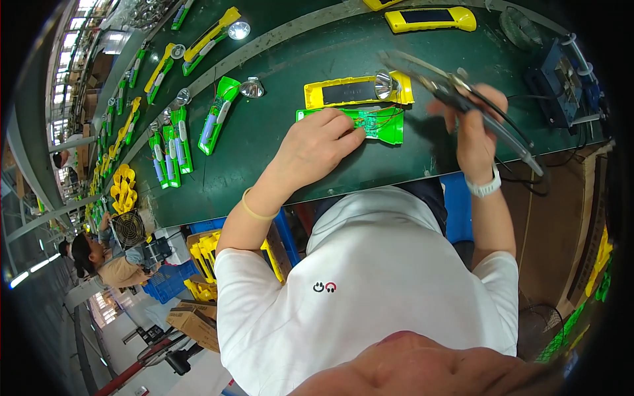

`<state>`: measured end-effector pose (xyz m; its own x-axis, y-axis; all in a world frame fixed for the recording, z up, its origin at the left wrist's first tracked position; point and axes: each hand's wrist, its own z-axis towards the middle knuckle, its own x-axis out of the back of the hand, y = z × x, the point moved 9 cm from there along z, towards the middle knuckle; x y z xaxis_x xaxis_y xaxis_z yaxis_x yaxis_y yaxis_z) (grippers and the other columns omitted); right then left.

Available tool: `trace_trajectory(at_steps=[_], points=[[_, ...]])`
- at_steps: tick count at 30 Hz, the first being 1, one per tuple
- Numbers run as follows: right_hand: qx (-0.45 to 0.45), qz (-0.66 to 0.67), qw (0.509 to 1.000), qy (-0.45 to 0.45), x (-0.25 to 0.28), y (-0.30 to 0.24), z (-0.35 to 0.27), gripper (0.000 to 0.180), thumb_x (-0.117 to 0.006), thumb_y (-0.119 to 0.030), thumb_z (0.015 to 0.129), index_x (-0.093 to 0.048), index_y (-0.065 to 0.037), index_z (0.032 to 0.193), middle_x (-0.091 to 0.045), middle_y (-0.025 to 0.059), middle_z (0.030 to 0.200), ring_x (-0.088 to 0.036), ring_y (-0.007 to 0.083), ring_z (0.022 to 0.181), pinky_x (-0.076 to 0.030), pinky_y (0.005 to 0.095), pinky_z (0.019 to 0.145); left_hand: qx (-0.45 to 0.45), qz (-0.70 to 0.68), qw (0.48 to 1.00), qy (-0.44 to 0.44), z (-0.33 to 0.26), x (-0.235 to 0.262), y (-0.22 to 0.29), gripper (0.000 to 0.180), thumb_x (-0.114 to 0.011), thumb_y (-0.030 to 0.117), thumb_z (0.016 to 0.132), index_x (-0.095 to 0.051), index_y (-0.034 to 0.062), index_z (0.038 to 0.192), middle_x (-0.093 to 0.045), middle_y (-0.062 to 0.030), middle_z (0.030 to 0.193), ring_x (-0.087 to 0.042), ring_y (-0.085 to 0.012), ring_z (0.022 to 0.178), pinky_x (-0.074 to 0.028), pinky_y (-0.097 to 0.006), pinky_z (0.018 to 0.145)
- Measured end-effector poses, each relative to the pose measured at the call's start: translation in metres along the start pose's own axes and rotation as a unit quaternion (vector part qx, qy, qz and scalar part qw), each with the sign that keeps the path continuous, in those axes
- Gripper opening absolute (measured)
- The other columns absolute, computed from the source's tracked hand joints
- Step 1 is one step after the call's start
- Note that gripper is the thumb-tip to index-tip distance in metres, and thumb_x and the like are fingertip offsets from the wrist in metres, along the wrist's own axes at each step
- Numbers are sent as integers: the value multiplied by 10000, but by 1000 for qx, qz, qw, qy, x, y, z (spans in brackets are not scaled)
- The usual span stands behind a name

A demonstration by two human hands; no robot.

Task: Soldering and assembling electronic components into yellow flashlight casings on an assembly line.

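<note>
**Hands at a green torch shell on the assembly worktop**

In the upper middle of the frame the left hand point(316, 142) lies palm down on a green torch half-shell point(382, 124), its fingers curled and pressing on the small circuit board inside; it grips nothing that can be seen. To the right, the right hand point(473, 125) is closed around a soldering iron point(436, 80), held raised above the dark green worktop point(277, 158), its black cord looping down toward the right edge. Just behind the green shell, touching it, lies a yellow torch half point(356, 91) with a dark panel and a silver reflector.

A second yellow torch body point(430, 19) lies at the top of the frame, well apart. Toward the upper left, rows of green and yellow torch halves point(173, 145) with loose reflectors line the worktop, none between the hands and the shell. A blue fixture point(561, 86) stands at the upper right.

Below the worktop at lower left sit a blue crate point(168, 280) with yellow parts, a small fan point(129, 229) and brown cardboard boxes point(195, 323). Another person point(99, 261) sits at far left.
</note>
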<state>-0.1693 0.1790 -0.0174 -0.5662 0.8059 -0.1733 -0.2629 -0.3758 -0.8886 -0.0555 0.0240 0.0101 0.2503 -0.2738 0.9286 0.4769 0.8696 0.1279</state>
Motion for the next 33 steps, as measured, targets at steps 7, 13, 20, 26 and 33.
trace_trajectory(at_steps=[7, 13, 20, 26, 33], points=[[153, -308, 903, -259, -78, 2, 65, 369, -660, -190, 809, -459, -78, 1098, -588, 134, 758, -586, 319, 634, -459, 342, 541, 2, 5, 1000, 9, 0, -2, 2, 239, -671, 38, 646, -647, 119, 870, -562, -17, 786, -580, -173, 759, -492, -290, 581], [48, -213, 976, -27, -1, -2, -5, 279, -596, -95, 855, -470, 6, 1083, -580, 120, 912, -616, 187, 713, -500, 279, 599, 13, -6, 999, 36, -5, 1, -2, 256, -679, 31, 631, -646, 108, 873, -566, -23, 803, -581, -181, 764, -498, -291, 594], [-11, -49, 996, 73, 3, -2, -56, 459, -476, -301, 934, -248, -8, 1203, -582, 169, 942, -626, 187, 738, -494, 242, 599, 69, -76, 994, 39, 21, 3, -8, 158, -704, 74, 654, -633, 72, 795, -546, -60, 774, -554, -226, 702, -464, -311, 575], [58, -197, 979, 1, -2, 1, -17, 506, -493, -418, 905, -337, -26, 1183, -560, 217, 1100, -581, 146, 790, -465, 236, 665, 59, -67, 996, 12, 49, -26, -3, 127, -687, 77, 682, -618, 59, 787, -525, -80, 756, -538, -255, 719, -459, -343, 632], [91, -171, 981, 8, -5, 1, 7, 394, -524, -279, 911, -379, -12, 1161, -601, 153, 1042, -547, 130, 818, -458, 256, 746, 331, -326, 881, 85, 17, -32, -43, 124, -625, 82, 784, -579, 36, 889, -550, -69, 688, -555, -203, 662, -454, -311, 593]])
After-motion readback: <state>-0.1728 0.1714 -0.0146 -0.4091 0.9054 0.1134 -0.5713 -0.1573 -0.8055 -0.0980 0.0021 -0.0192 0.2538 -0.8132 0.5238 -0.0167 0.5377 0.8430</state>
